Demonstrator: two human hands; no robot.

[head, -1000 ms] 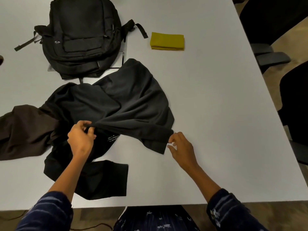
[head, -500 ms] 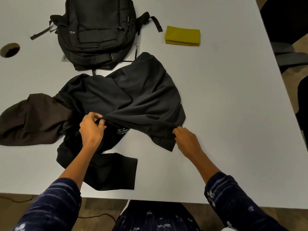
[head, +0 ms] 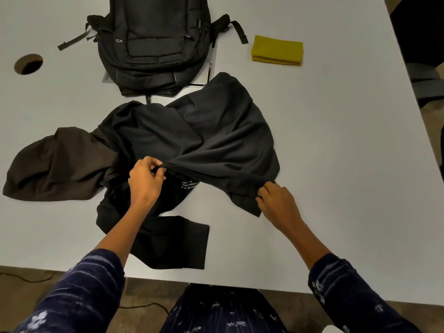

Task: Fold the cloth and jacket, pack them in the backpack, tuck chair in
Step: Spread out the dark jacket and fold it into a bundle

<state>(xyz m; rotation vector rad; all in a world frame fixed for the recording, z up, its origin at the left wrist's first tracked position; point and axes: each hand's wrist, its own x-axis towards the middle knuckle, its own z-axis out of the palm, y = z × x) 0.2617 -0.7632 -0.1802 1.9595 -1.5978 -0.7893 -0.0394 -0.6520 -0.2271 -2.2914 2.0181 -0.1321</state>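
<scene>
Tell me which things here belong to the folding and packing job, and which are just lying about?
Part of the job:
jacket, gripped by left hand and right hand
yellow cloth, already folded
backpack
chair, at the table's edge

Just lying about:
cable hole in the table
floor cable

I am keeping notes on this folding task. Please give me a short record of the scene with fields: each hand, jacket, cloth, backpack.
left hand: pinches a fold of the jacket's edge
right hand: pinches the same edge, nearer its corner
jacket: black, crumpled, unfolded on the table
cloth: yellow, folded, right of the backpack
backpack: black, lying flat beyond the jacket
</scene>
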